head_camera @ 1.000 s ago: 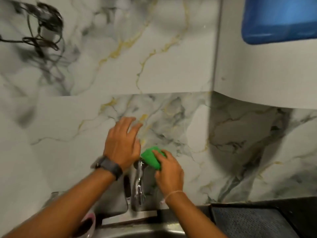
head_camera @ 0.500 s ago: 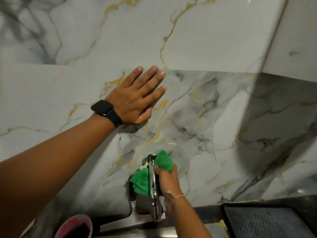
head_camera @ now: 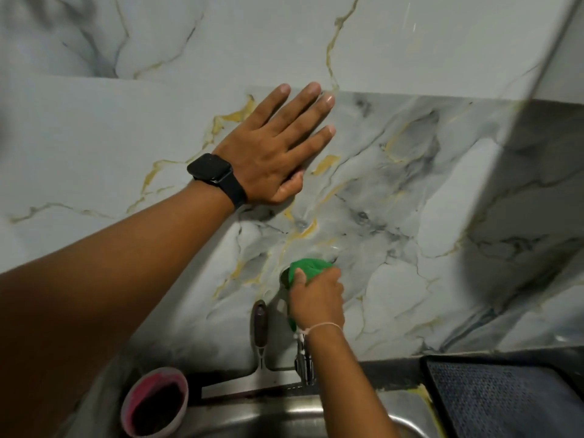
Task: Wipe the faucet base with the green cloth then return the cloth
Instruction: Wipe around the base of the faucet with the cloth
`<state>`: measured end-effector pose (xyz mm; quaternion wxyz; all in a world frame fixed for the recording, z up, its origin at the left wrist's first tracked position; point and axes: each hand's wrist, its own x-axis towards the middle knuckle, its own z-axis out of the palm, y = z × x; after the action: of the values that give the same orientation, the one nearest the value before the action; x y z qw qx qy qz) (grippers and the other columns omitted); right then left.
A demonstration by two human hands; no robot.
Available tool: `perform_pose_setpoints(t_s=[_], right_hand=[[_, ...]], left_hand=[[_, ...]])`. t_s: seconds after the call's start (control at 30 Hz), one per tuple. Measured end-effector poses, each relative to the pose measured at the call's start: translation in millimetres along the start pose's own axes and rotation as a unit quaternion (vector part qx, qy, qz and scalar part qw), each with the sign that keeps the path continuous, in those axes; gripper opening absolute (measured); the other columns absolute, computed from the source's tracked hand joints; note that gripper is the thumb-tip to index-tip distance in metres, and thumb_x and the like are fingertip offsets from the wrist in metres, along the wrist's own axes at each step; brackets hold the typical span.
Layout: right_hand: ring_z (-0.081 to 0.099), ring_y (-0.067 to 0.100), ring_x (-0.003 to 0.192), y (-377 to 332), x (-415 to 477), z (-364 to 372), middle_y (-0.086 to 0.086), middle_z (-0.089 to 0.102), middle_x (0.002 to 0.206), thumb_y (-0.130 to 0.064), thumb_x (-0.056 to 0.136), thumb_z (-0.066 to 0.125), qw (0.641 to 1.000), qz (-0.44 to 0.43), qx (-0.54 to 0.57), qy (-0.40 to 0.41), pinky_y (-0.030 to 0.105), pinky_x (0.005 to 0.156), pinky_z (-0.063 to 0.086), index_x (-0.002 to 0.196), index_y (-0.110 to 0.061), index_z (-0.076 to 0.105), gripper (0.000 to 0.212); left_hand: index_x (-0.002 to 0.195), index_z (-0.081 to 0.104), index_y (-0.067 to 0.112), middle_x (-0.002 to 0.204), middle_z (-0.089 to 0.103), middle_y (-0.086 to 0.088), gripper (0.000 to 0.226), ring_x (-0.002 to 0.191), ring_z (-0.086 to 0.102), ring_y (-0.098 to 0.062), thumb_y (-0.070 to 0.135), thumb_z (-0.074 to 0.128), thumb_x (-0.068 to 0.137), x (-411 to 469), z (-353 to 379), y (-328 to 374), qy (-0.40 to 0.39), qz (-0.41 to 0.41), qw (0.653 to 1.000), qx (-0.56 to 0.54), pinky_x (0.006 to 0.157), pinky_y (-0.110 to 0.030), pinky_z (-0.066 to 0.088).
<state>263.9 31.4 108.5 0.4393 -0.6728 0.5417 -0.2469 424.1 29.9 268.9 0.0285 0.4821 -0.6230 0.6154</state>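
My right hand point(head_camera: 317, 300) grips the green cloth point(head_camera: 308, 268) and presses it against the faucet base point(head_camera: 283, 278), where the chrome faucet point(head_camera: 303, 363) meets the marble wall. The cloth bunches above my fingers, and a small green edge shows below my palm. My hand hides most of the base. Higher up, my left hand point(head_camera: 278, 147) lies flat on the marble wall, fingers spread, holding nothing. A black watch sits on its wrist.
A steel sink point(head_camera: 284, 418) lies at the bottom edge. A pink cup point(head_camera: 155, 403) with dark contents stands at its left rim. A dark textured mat point(head_camera: 505, 403) covers the counter at the right. A dark-handled tool point(head_camera: 259, 327) hangs on the wall left of the faucet.
My right hand moved the cloth from around the faucet's spout up onto the base at the wall. My left hand stayed pressed flat on the marble.
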Motion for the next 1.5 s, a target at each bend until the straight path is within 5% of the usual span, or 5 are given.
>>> perform_pose_setpoints(t_s=[0.33, 0.57, 0.8, 1.03, 1.5], right_hand=[[0.044, 0.052, 0.121, -11.0, -31.8, 46.9, 0.034, 0.041, 0.131, -0.009, 0.098, 0.038, 0.75, -0.241, -0.611, 0.076, 0.063, 0.08, 0.053, 0.124, -0.003, 0.037, 0.027], [0.066, 0.037, 0.102, 20.4, -3.2, -18.2, 0.017, 0.061, 0.121, -0.028, 0.082, 0.07, 0.993, -0.013, 0.081, -0.09, 0.053, 0.091, 0.057, 0.126, -0.01, 0.039, 0.057], [0.069, 0.037, 0.103, 37.9, 14.2, -11.7, 0.021, 0.074, 0.11, -0.04, 0.083, 0.069, 0.738, 0.253, 0.516, -0.355, 0.05, 0.097, 0.051, 0.126, -0.004, 0.066, 0.056], [0.055, 0.037, 0.113, 0.0, -3.6, 7.5, 0.017, 0.049, 0.129, -0.024, 0.085, 0.067, 0.999, -0.021, -0.023, 0.027, 0.048, 0.092, 0.052, 0.13, -0.012, 0.036, 0.055], [0.056, 0.022, 0.111, 58.9, -84.3, -15.8, 0.002, 0.043, 0.135, -0.016, 0.093, 0.055, 0.954, -0.265, -0.137, 0.027, 0.025, 0.082, 0.057, 0.099, -0.035, 0.036, 0.028]], left_hand=[[0.153, 0.029, 0.008, 0.161, 0.026, -0.022, 0.066, 0.15, 0.021, -0.041, 0.036, 0.034, 0.093, -10.0, -9.9, -5.2, -0.013, -0.005, 1.0, -0.009, 0.122, -0.058, 0.02], [0.152, 0.031, 0.008, 0.161, 0.027, -0.022, 0.067, 0.15, 0.022, -0.041, 0.035, 0.037, 0.091, 4.7, -12.0, 2.7, 0.014, 0.005, 1.0, -0.01, 0.121, -0.059, 0.023], [0.153, 0.028, 0.007, 0.16, 0.027, -0.023, 0.068, 0.149, 0.022, -0.042, 0.037, 0.034, 0.093, -0.8, -3.7, -10.4, 0.043, -0.001, 0.999, 0.013, 0.122, -0.058, 0.017], [0.155, 0.024, 0.008, 0.159, 0.028, -0.025, 0.069, 0.148, 0.026, -0.044, 0.039, 0.034, 0.094, 0.7, 0.4, -6.5, 0.035, 0.017, 0.999, 0.031, 0.12, -0.058, 0.02], [0.155, 0.024, 0.009, 0.162, 0.023, -0.023, 0.07, 0.151, 0.019, -0.041, 0.039, 0.033, 0.093, -0.1, -3.8, -0.7, 0.002, 0.0, 1.0, 0.019, 0.122, -0.058, 0.016]])
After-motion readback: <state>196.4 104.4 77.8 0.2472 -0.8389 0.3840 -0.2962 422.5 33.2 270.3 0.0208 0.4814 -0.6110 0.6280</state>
